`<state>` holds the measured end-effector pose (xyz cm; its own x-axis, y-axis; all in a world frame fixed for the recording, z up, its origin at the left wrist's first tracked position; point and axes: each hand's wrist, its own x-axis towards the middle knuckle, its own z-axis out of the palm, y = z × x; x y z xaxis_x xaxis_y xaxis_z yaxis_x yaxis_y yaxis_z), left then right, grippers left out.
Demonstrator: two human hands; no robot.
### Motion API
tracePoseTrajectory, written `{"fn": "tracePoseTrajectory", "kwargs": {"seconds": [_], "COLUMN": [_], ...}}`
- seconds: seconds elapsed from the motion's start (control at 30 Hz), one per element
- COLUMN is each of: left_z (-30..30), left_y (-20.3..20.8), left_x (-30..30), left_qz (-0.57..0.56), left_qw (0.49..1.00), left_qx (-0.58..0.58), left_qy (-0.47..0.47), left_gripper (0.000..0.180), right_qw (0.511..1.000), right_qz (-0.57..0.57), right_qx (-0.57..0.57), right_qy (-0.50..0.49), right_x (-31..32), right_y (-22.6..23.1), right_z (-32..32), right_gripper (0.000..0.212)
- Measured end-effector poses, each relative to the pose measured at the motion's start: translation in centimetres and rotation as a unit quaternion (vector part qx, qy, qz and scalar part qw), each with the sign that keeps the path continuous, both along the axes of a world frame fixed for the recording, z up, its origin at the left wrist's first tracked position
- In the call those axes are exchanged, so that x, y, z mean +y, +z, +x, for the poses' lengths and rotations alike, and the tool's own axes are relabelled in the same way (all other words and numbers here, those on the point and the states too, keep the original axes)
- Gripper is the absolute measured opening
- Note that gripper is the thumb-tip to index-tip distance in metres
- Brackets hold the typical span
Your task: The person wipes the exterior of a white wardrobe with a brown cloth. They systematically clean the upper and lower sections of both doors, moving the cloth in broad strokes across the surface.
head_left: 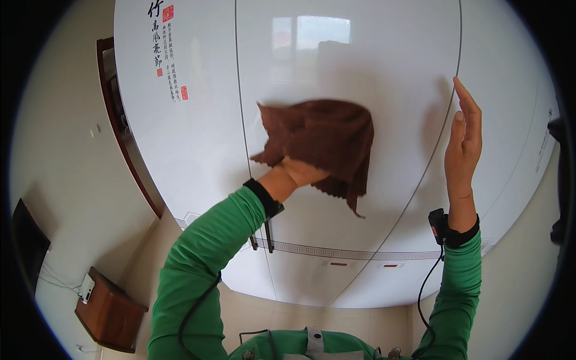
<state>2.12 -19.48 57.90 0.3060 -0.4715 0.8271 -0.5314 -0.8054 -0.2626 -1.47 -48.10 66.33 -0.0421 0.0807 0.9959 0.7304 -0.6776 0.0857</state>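
A dark brown cleaning cloth (327, 135) with a zigzag edge lies spread against the glossy white wardrobe door (396, 72). My left hand (302, 172) holds it there. The cloth covers the fingers, and one corner hangs down at the lower right. Off to the right, my right hand (465, 135) is raised beside a door seam, fingers stretched out and thumb up. It is open and holds nothing. Its fingertips come close to the door surface; whether they touch it I cannot tell.
Two dark door handles (269, 235) sit below my left wrist, above a patterned border strip (318, 251) and lower drawers. At the lower left stand a brown wooden cabinet (111, 312) and a black screen (30, 243). A brown door frame (123, 126) edges the wardrobe's left side.
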Motion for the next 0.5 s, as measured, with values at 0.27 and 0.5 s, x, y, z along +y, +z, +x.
{"fn": "tracePoseTrajectory", "kwargs": {"seconds": [0.27, 0.5], "left_z": [-4.7, -0.2], "left_y": [-10.1, 8.7], "left_x": [0.2, -0.7], "left_qz": [0.2, 0.286], "left_qw": [0.911, 0.946], "left_qx": [0.355, -0.144], "left_qy": [-0.067, 0.047], "left_gripper": [0.045, 0.044], "right_qw": [0.996, 0.999], "right_qz": [-0.049, 0.003], "right_qx": [0.068, 0.048], "right_qy": [-0.026, 0.002], "right_x": [-1.7, -1.7], "right_y": [-2.1, -0.4], "right_z": [-1.1, -2.4], "right_gripper": [0.042, 0.039]}}
